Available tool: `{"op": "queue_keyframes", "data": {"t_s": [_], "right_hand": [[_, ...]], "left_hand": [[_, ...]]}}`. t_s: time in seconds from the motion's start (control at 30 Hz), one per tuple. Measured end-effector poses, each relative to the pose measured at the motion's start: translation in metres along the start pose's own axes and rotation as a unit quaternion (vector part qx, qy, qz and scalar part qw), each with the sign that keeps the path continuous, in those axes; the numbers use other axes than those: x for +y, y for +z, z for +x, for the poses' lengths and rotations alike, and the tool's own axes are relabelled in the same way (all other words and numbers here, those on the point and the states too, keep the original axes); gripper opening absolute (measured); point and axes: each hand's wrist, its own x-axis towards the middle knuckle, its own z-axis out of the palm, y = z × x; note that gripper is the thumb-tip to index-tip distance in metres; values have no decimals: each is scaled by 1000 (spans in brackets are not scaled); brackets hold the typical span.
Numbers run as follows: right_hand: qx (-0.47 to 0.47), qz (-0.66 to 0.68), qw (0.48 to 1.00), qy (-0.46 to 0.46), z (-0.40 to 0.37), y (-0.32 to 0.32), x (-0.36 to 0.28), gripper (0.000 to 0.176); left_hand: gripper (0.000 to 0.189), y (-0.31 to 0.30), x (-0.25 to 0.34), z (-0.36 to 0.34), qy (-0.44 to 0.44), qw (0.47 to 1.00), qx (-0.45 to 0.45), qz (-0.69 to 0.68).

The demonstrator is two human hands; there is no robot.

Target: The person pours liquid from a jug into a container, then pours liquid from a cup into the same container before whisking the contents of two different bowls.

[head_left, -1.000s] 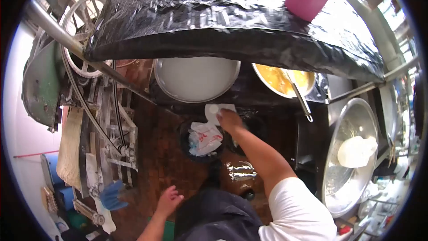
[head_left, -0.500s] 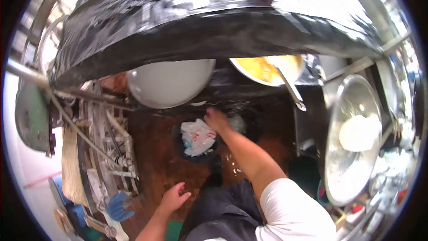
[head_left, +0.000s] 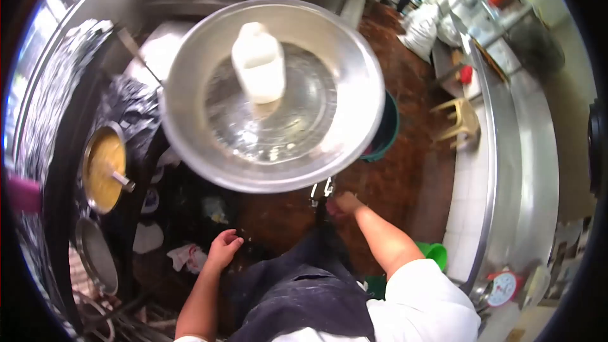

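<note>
One steel basin (head_left: 352, 111) containing one white jug (head_left: 259, 63) was located at 12 o'clock. The right hand (head_left: 345, 202) was positioned just under its rim at 5 o'clock; whether its fingers gripped anything could not be told. The left hand (head_left: 225, 246) was held loosely spread and empty at 7 o'clock.

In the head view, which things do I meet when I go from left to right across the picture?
Yellow liquid → left hand → right hand → wooden stool → red scale. The big steel bowl overlaps both hands, so it is left out.
</note>
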Motion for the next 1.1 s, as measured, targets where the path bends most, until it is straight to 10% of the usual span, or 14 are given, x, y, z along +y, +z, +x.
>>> {"op": "queue_keyframes", "data": {"t_s": [0.3, 0.4, 0.47, 0.6, 0.63, 0.73, 1.1], "right_hand": [[-20, 189, 977, -98, 72, -177, -71, 16], [75, 123, 974, -174, 141, -259, -93, 26], [165, -243, 940, -173, 165, -297, -102, 35], [168, -455, 871, -79, 160, -270, -102, 44], [151, -448, 880, -45, 178, -262, -91, 73], [171, -393, 903, -19, 206, -243, -75, 68], [141, -522, 757, -367, 79, -226, -112, 19]], "left_hand": [[52, 192, 59, 64, -221, 965, -141, 16], [49, 222, 62, 81, -259, 958, -125, -15], [47, 235, 64, 93, -270, 957, -105, -19], [47, 255, 82, 109, -288, 952, -63, -79], [47, 259, 77, 112, -287, 953, -53, -85], [47, 259, 65, 115, -247, 960, -59, -117], [57, 279, 41, 127, -190, 887, -41, -418]]}}
